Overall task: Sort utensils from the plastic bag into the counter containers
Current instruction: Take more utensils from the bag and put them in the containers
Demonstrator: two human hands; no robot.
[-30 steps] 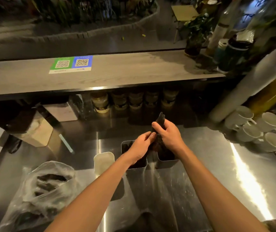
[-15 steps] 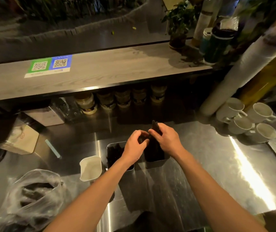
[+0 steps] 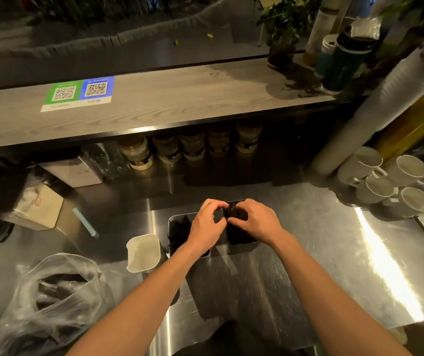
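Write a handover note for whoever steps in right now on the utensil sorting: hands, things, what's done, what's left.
Left hand and right hand both grip one bundle of dark utensils over the right metal container.
Left metal container already holds dark utensils.
Plastic bag, lower left on the counter, still has utensils inside.
To do: set this bundle in, then empty the bag.

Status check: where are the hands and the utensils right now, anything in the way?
Hands: left hand and right hand both grip the dark utensil bundle, over the right metal container. More in plastic bag. Nothing blocking the container.
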